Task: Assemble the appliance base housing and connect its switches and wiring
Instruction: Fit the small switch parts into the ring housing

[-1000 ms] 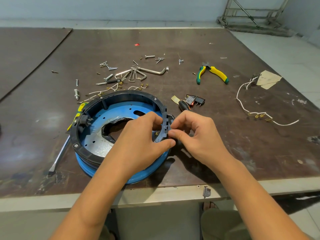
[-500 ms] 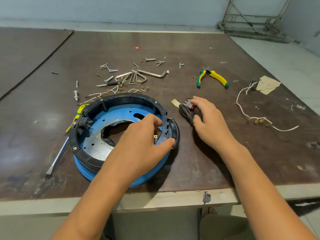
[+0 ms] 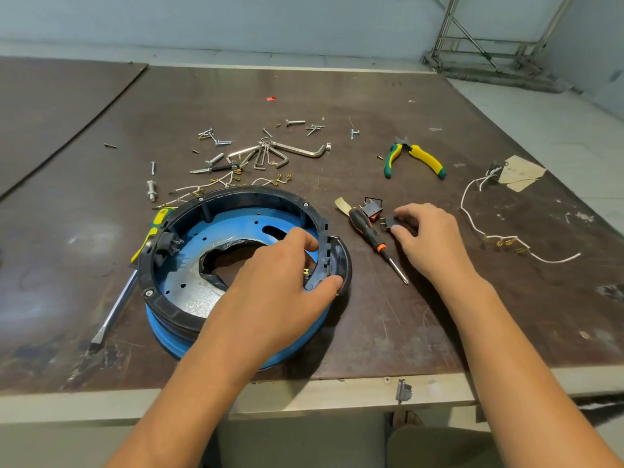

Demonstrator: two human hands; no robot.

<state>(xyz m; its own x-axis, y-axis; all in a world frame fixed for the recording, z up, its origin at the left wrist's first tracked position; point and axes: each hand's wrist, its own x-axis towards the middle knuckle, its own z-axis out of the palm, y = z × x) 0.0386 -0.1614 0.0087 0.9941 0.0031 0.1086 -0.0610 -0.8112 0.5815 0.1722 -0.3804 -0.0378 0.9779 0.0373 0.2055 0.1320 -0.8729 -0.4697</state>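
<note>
The left hand [image 3: 280, 288] grips the housing [image 3: 236, 197] rim while the right hand [image 3: 429, 238] pinches a black switch [image 3: 391, 222], with a screwdriver [image 3: 366, 228] just to its left.

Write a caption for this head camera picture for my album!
Left hand grips the round blue-and-black housing while the right hand pinches a small black switch.

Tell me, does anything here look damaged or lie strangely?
The silver plate inside the blue housing has a ragged, torn-looking hole in its middle. A flat screwdriver lies partly hidden by the housing's left edge.
</note>
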